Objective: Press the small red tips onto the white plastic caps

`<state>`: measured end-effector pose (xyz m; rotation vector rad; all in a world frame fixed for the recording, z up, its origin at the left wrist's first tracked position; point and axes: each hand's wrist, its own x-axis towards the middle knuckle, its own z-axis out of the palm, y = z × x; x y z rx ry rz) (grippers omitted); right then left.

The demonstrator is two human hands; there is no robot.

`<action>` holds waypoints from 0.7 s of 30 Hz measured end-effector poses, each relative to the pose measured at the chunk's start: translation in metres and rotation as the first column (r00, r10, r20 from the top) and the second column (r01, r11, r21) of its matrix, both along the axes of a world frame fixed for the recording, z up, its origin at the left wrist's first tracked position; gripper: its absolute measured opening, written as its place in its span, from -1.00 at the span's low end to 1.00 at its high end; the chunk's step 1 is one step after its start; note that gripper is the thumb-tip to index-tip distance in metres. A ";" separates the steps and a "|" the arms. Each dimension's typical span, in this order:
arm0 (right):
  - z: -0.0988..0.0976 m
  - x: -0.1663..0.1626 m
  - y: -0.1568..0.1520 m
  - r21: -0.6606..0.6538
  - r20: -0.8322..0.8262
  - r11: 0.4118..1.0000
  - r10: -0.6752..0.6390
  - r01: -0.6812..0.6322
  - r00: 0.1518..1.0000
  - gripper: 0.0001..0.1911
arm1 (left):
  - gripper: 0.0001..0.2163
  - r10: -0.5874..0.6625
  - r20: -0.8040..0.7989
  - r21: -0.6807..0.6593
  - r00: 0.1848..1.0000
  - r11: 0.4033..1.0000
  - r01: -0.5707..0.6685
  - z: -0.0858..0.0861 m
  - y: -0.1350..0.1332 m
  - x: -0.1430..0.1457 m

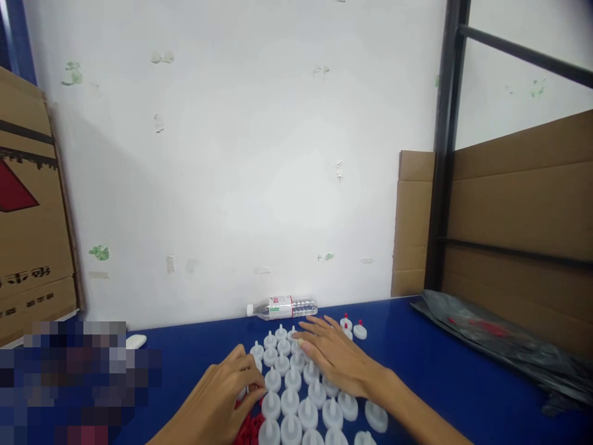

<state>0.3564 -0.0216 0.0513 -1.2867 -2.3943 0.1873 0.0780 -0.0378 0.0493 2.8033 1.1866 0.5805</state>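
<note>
Small red pieces [249, 431] sit nearest, by the left hand [230, 382], which curls — but I cannot tell if its grip has anything. Beside them, rows of round white plastic caps with thin spouts [290, 403] stand on the blue tabletop [417, 352]. They look light, hard and a bit slippery — best held by the wide rim. Farther on, the right hand [340, 352] reaches over more caps, its grip spread and loose.
</note>
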 end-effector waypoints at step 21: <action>-0.006 -0.008 0.014 -0.095 -0.053 0.995 -0.023 0.018 0.998 -0.35 | -0.81 0.052 -0.056 -0.111 0.997 0.992 -0.058 -0.011 0.014 -0.001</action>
